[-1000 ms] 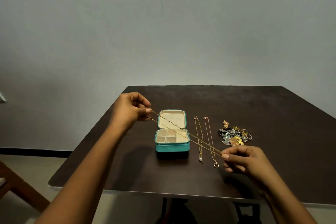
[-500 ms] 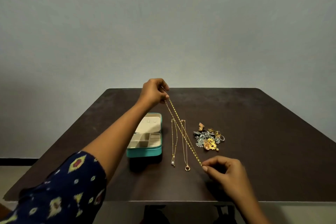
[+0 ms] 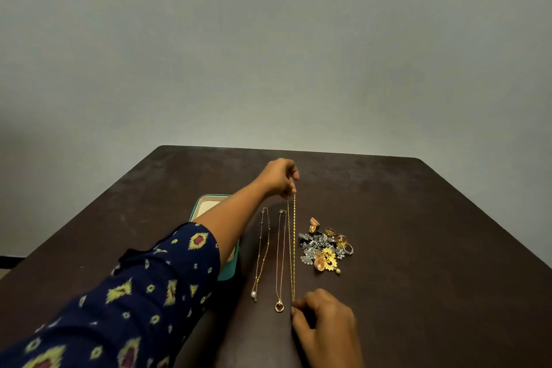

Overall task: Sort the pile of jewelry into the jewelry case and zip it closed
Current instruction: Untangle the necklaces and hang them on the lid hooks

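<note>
Step in hand: straightening necklaces before casing. Left hand (image 3: 279, 178) pinches far end of gold chain (image 3: 293, 248), right hand (image 3: 325, 323) pinches near end. Chain stretched mid-table (image 3: 418, 248), between pendant necklace (image 3: 279, 263) and pile (image 3: 325, 248). Jewelry case (image 3: 209, 205) open, toward left edge, mostly hidden under forearm. Next likely: lay chain flat, let go both ends gently

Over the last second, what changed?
The left hand swung the far end of the long gold chain off the open teal jewelry case, rightward; it now runs straight beside the two thin pendant necklaces. The right hand still pinches the near end. Necklaces, mixed jewelry pile, case unmoved.
</note>
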Demonstrator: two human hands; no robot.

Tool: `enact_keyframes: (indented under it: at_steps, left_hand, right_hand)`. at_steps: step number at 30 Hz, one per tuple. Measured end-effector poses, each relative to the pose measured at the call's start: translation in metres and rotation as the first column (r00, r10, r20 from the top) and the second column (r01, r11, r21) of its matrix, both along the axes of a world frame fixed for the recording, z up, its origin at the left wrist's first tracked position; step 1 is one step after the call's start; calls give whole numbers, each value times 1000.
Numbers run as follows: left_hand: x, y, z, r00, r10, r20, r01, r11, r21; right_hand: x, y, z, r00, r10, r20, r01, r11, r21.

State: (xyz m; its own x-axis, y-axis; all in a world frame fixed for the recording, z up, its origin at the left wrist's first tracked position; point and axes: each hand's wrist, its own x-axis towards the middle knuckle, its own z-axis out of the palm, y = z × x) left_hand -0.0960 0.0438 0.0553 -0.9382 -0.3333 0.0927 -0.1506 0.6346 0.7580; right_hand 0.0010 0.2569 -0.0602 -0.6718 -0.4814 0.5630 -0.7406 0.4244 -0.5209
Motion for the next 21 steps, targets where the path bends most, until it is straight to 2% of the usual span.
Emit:
enact_keyframes:
  at_steps: [3, 8, 21]
  left_hand:
    - [-7, -2, -13, 999, -20, 44, 21, 999, -39]
    - [-16, -5, -31, 995, -54, 86, 62, 994, -89]
    - [-24, -4, -50, 986, -49, 160, 88, 965, -248]
  right_hand:
    - [4, -3, 0, 996, -20, -91, 23, 999, 35]
    - [2, -6, -6, 987, -49, -152, 58, 997, 53]
    - [3, -5, -2, 994, -28, -107, 32, 999, 35]
